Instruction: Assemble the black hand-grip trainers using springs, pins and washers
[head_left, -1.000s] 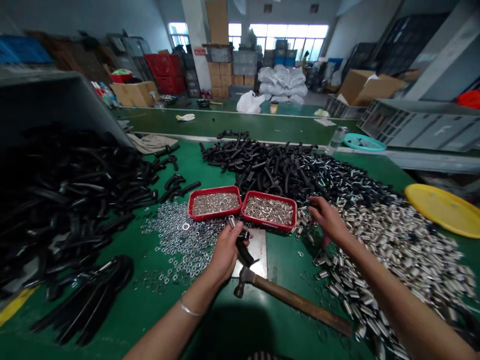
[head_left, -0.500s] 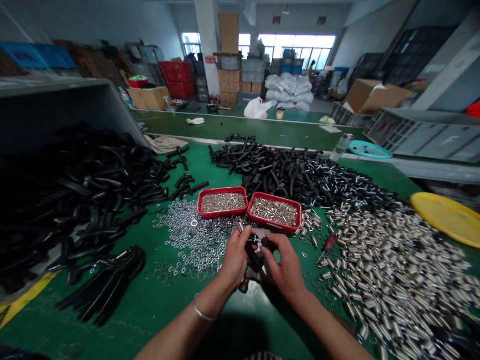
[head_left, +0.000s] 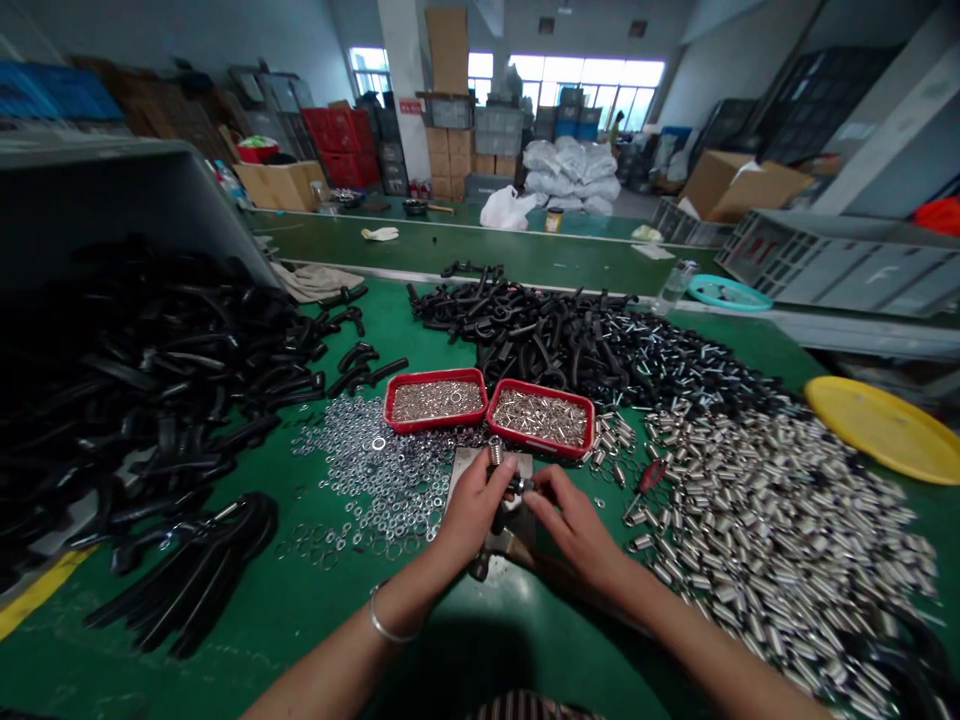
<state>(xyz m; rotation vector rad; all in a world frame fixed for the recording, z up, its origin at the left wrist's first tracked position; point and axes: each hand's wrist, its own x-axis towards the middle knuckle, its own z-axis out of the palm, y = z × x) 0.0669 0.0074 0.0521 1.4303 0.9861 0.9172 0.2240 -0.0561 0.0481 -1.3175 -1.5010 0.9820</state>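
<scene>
My left hand (head_left: 476,510) is closed around a black plastic handle (head_left: 499,520), mostly hidden by the fingers. A silver ribbed fitting (head_left: 496,452) sticks up above the thumb. My right hand (head_left: 574,520) pinches a small black-headed screw (head_left: 528,486) against the side of that handle. How deep the screw sits cannot be seen. Beneath both hands lies a metal plate (head_left: 466,466) on the green table. A dark rounded end (head_left: 478,568) pokes out below my left hand; what it belongs to is unclear.
Two red trays (head_left: 435,427) of small metal parts stand ahead. Loose nuts (head_left: 375,460) spread leftward, near black handles (head_left: 210,340). Silver sleeves (head_left: 787,530) heap at right, beside a red-handled screwdriver (head_left: 651,478) and yellow lid (head_left: 885,425). Black-headed screws (head_left: 675,360) lie behind.
The view has shifted slightly. My left hand has turned the handle, so the silver fitting points more upright. My right fingers stay at the screw, which now shows less of its shaft.
</scene>
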